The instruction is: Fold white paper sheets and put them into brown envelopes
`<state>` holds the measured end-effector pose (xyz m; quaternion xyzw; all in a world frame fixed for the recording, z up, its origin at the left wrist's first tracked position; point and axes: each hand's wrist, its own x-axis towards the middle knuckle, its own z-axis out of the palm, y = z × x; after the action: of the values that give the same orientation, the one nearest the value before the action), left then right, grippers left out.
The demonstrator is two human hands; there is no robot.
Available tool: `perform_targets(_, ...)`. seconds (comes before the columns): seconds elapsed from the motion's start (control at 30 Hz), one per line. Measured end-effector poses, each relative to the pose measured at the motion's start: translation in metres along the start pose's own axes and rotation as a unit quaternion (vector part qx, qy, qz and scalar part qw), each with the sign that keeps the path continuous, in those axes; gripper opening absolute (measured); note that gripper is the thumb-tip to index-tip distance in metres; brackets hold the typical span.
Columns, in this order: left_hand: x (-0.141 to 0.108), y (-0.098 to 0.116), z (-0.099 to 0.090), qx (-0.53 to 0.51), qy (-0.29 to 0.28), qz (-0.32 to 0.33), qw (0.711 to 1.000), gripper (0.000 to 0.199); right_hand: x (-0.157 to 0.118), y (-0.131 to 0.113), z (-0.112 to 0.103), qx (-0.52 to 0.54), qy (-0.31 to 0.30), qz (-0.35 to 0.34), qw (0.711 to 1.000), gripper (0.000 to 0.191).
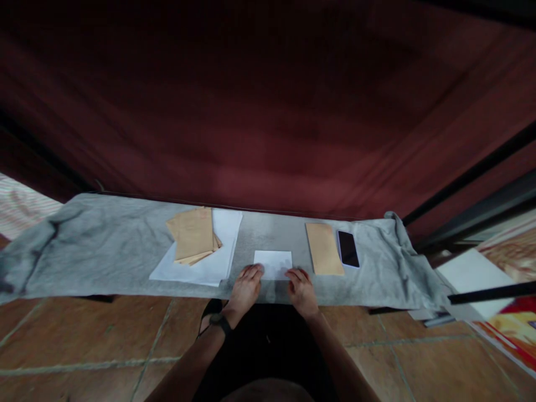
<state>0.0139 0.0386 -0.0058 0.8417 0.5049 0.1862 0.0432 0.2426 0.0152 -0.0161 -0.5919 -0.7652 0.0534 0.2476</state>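
Observation:
A small white rectangle of paper (273, 263), seemingly folded, lies on the grey cloth in front of me. At its left edge my left hand (247, 285) rests with fingers curled and closed on the paper. Opposite it, my right hand (300, 287) grips the right edge between thumb and fingers. Left of my hands, several brown envelopes (195, 231) lie fanned out on a stack of white paper sheets (228, 240). One more brown envelope (324, 248) lies flat to the right of my right hand.
A dark-screened phone (348, 249) lies beside the single envelope. Grey cloth (117, 240) covers the narrow table, which stands against a dark red surface (268, 139). A white board (473, 279) and dark bars are off the right end. Tiled floor (125, 329) shows below.

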Motion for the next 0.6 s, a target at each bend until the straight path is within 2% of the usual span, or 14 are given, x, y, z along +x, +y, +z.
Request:
perform_targets(0.1,0.01,0.01,0.001,0.005,-0.004,-0.014,1.0,0.042,0.016,-0.009,0.007,0.022,0.013,0.01,1.0,0.041)
perform_targets(0.3,0.03,0.023,0.02,0.054,-0.041,-0.019,0.997,0.054,0.049,-0.032,0.035,-0.016,-0.025,-0.025,0.999,0.048)
perform_targets(0.43,0.031,0.016,0.025,0.062,-0.034,-0.024,0.997,0.057,0.048,-0.031,0.045,-0.057,-0.019,-0.007,0.998,0.049)
perform_targets(0.6,0.028,0.007,0.025,0.066,-0.018,-0.046,0.997,0.057,0.044,-0.023,0.044,-0.092,-0.026,0.007,0.995,0.051)
